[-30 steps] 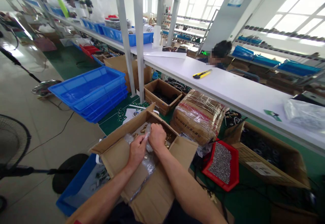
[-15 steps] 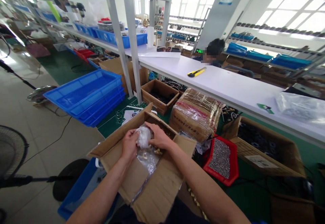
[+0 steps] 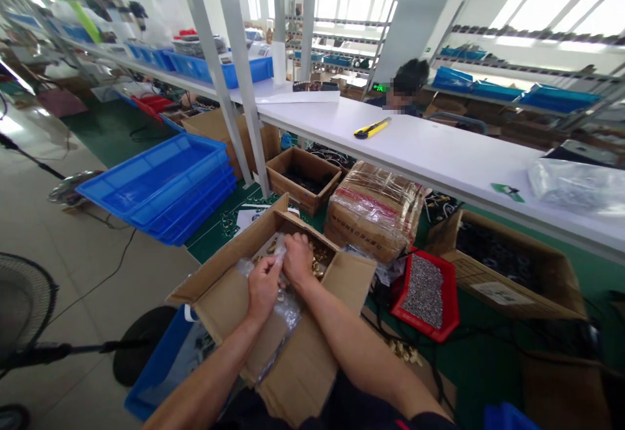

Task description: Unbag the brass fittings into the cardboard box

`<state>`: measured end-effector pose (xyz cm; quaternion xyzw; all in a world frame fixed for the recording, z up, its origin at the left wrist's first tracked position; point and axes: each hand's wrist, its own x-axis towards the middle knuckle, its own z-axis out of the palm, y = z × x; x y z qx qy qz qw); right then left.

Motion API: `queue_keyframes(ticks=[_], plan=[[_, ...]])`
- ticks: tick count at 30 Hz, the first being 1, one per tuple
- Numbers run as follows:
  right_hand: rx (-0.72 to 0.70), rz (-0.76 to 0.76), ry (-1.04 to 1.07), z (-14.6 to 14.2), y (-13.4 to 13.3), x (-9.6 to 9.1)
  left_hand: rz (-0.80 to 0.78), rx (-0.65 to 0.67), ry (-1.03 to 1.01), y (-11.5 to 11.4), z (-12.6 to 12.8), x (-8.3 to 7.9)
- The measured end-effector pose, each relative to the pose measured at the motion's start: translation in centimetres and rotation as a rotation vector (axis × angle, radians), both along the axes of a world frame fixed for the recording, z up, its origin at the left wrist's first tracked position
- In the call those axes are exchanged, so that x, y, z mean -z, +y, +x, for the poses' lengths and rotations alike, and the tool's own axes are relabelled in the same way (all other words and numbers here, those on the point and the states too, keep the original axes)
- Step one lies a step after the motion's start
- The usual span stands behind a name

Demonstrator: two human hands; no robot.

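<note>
Over an open cardboard box (image 3: 229,254), both my hands are closed on a clear plastic bag (image 3: 280,248). My left hand (image 3: 263,283) pinches the bag between thumb and fingers. Close against it, my right hand (image 3: 297,259) curls its fingers round the bag's other side. Small brass-coloured metal parts (image 3: 319,257) lie in the box beyond and beside my hands. More crumpled clear plastic (image 3: 288,309) spreads over the near flap, below my wrists. What the bag holds is hidden by my fingers.
Stacked blue trays (image 3: 161,183) stand to the left, near a black fan (image 3: 24,300). A red bin (image 3: 424,293) of small metal pieces and a wrapped carton (image 3: 375,209) sit right. A yellow cutter (image 3: 372,128) lies on the white bench (image 3: 439,150); a person (image 3: 410,85) is behind it.
The bag was a bunched white bundle held between my hands; now it is narrower and my hands are closer together. More brass-coloured parts show in the box.
</note>
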<state>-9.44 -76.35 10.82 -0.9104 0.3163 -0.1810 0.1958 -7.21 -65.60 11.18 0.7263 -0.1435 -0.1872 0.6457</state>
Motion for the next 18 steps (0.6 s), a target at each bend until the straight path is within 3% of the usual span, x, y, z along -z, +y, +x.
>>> queue_keyframes(ticks=[2, 4, 8, 9, 12, 15, 18], plan=[[0.003, -0.017, 0.031, 0.3, -0.4, -0.1, 0.009, 0.008, -0.013, -0.2, -0.1, -0.2], [-0.055, 0.089, 0.03, 0.5, -1.3, -0.7, -0.005, 0.021, -0.018, -0.3, 0.3, -0.5], [-0.349, 0.592, -0.178, -1.6, -3.9, -2.9, -0.102, -0.036, 0.042, 0.2, 2.0, -1.3], [-0.348, 0.693, -0.264, -2.8, -4.5, -3.4, -0.131, -0.062, 0.063, 0.4, 2.4, -1.6], [-0.172, 0.853, -0.469, -7.2, -5.5, -4.9, -0.218, -0.108, 0.102, 1.7, 3.6, -3.7], [-0.109, 0.87, -0.563, -11.6, -5.2, -6.5, -0.353, -0.107, 0.13, 2.6, 4.0, -7.0], [-0.216, 0.607, -0.524, -14.5, -4.3, -9.0, -0.424, -0.025, 0.16, 2.0, 2.7, -10.6]])
